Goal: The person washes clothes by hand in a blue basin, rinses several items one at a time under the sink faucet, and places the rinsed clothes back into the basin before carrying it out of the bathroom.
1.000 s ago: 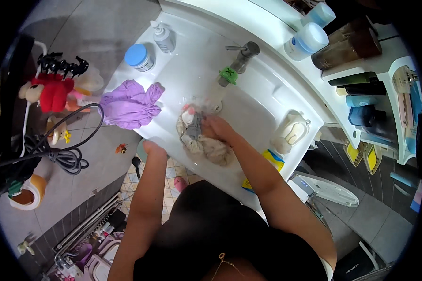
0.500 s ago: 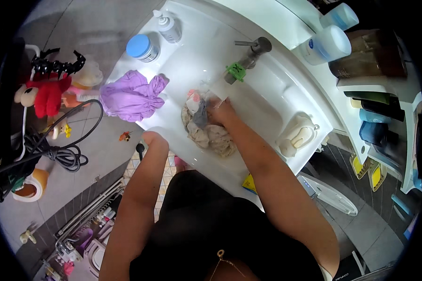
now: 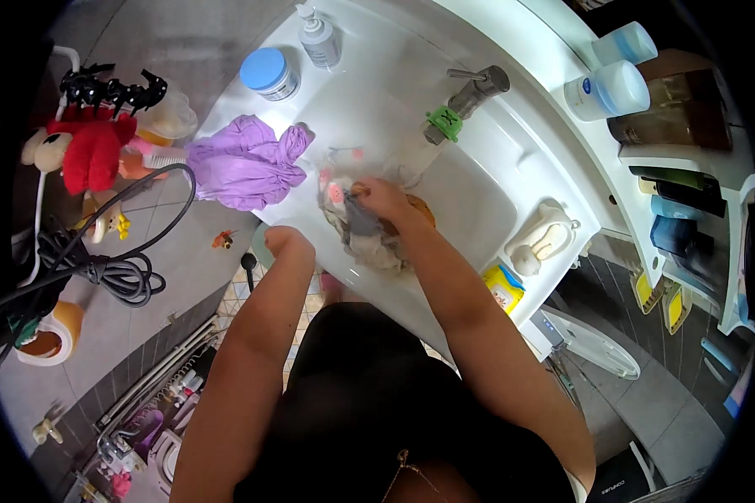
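Observation:
My right hand (image 3: 382,199) is in the white sink (image 3: 327,109), its fingers closed on a wet grey cloth (image 3: 362,220). The cloth lies bunched, with pale, patterned and pink patches about it. Beside the right wrist shows an orange-brown patch (image 3: 424,211) whose kind I cannot make out. Water seems to run from the grey faucet (image 3: 478,88), which carries a green attachment (image 3: 444,123). My left hand (image 3: 288,243) is by the sink's near left edge, its fingers mostly hidden. Behind it shows the edge of a pale green thing (image 3: 261,245).
Purple fabric (image 3: 247,163) lies over the left rim. A blue-lidded jar (image 3: 268,74) and a pump bottle (image 3: 319,40) stand behind it. On the right rim are a white soap dish (image 3: 541,237) and a yellow packet (image 3: 503,287). A black cable (image 3: 126,281) hangs at left.
The view has shifted a little, and more of the yellow packet shows. My right hand has moved left over the cloth. The orange-brown patch and the pale green edge have come into sight.

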Demonstrator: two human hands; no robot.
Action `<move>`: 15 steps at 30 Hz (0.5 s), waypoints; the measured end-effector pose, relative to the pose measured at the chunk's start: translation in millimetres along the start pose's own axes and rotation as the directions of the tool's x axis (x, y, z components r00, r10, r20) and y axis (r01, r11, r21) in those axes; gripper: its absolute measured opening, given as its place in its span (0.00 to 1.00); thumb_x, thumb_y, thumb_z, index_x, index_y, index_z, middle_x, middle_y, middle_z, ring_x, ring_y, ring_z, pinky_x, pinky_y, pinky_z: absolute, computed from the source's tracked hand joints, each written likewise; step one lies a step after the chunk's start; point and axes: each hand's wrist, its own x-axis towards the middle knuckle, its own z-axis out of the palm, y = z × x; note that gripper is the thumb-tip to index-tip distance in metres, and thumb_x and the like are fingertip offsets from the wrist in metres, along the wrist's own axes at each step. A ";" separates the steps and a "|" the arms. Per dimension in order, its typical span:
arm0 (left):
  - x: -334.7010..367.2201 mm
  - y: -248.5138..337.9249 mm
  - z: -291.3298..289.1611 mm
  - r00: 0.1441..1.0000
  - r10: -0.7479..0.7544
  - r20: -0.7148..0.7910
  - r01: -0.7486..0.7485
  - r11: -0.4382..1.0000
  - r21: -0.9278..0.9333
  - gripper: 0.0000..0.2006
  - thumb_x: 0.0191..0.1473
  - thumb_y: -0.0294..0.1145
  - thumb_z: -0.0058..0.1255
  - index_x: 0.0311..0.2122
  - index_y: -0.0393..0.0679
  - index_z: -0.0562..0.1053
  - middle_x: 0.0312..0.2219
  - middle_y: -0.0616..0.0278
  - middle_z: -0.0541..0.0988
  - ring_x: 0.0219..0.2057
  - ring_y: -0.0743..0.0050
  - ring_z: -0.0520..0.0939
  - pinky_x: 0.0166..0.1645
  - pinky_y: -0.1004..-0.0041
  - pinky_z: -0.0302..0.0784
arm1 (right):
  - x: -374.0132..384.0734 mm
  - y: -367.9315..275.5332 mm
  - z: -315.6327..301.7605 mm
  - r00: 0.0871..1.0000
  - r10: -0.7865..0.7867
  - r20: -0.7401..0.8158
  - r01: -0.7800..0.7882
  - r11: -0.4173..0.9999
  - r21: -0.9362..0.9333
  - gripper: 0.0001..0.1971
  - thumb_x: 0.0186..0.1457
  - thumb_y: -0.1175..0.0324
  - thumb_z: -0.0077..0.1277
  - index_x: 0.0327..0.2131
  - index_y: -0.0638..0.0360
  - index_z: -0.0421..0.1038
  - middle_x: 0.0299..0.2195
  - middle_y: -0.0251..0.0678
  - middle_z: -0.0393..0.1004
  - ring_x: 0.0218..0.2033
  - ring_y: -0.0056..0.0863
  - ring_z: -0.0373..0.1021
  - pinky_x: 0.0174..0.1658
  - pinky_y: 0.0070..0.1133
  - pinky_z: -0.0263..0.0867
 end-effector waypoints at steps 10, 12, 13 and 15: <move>-32.4 8.1 -53.4 1.000 0.008 0.001 -0.008 0.994 -0.112 0.12 0.51 0.28 0.34 0.35 0.37 0.71 0.32 0.51 0.77 0.33 0.52 0.80 0.34 0.60 0.77 | -36.9 -32.2 -60.3 0.861 0.502 -0.077 0.012 0.131 0.991 0.18 0.50 0.61 0.50 0.42 0.60 0.67 0.35 0.34 0.72 0.33 0.24 0.69 0.39 0.22 0.65; -64.7 22.6 -60.2 0.992 0.032 0.118 -0.020 0.994 -0.105 0.12 0.51 0.30 0.33 0.33 0.38 0.70 0.32 0.51 0.77 0.34 0.52 0.79 0.35 0.59 0.76 | -25.1 44.3 -56.8 0.884 0.461 -0.075 0.046 0.073 0.996 0.19 0.49 0.60 0.50 0.42 0.61 0.66 0.34 0.36 0.72 0.35 0.26 0.69 0.43 0.22 0.63; -61.8 21.3 -66.2 0.990 0.003 0.142 0.012 0.995 -0.104 0.12 0.51 0.30 0.32 0.33 0.39 0.70 0.32 0.51 0.77 0.35 0.52 0.79 0.35 0.58 0.76 | -22.7 40.4 -50.6 0.850 0.484 -0.210 0.031 0.351 0.936 0.21 0.48 0.59 0.51 0.42 0.62 0.66 0.36 0.37 0.72 0.38 0.27 0.68 0.43 0.23 0.62; -54.8 17.0 -67.3 0.988 -0.071 0.136 0.098 0.974 -0.203 0.13 0.51 0.33 0.31 0.32 0.40 0.70 0.32 0.50 0.76 0.33 0.50 0.79 0.35 0.56 0.76 | -15.1 22.5 -45.3 0.785 0.382 -0.487 -0.021 0.802 0.597 0.24 0.46 0.57 0.52 0.44 0.65 0.66 0.40 0.39 0.71 0.44 0.29 0.66 0.44 0.26 0.61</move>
